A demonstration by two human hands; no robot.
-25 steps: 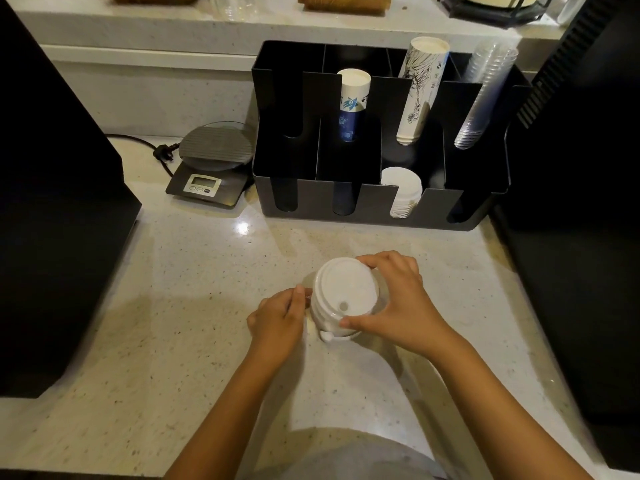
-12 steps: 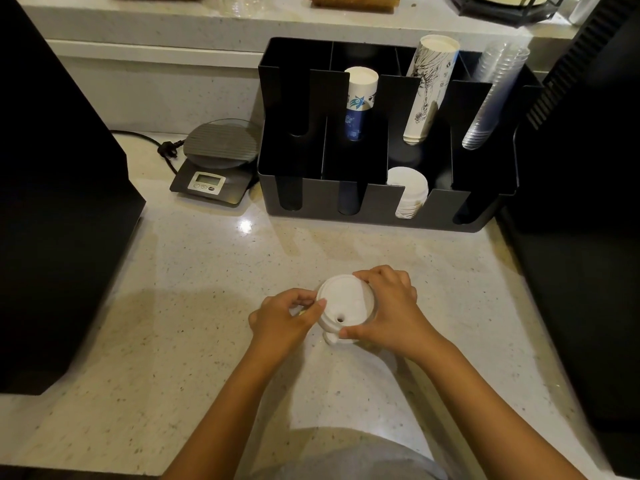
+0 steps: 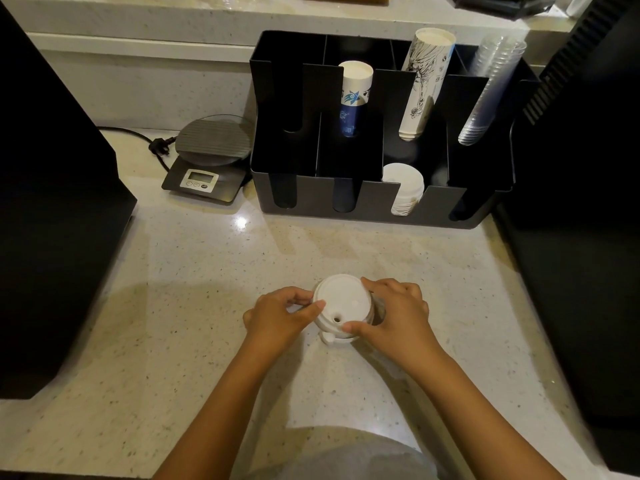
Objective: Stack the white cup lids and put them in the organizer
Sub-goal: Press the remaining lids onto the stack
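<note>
Stack of white cup lids [image 3: 341, 306] on speckled counter [image 3: 207, 341], near front edge, well apart from black organizer [image 3: 381, 216] at back. Left hand [image 3: 277, 317] grasps stack's left side, thumb on top lid's rim. Right hand [image 3: 398, 315] grasps right side, fingers curled over far rim, thumb at near rim. Second lid stack [image 3: 405, 188] in organizer's front row, third compartment from left. Paper cups [image 3: 355, 95] and clear cups [image 3: 491, 91] in rear compartments. Scale [image 3: 207, 164] left of organizer
</note>
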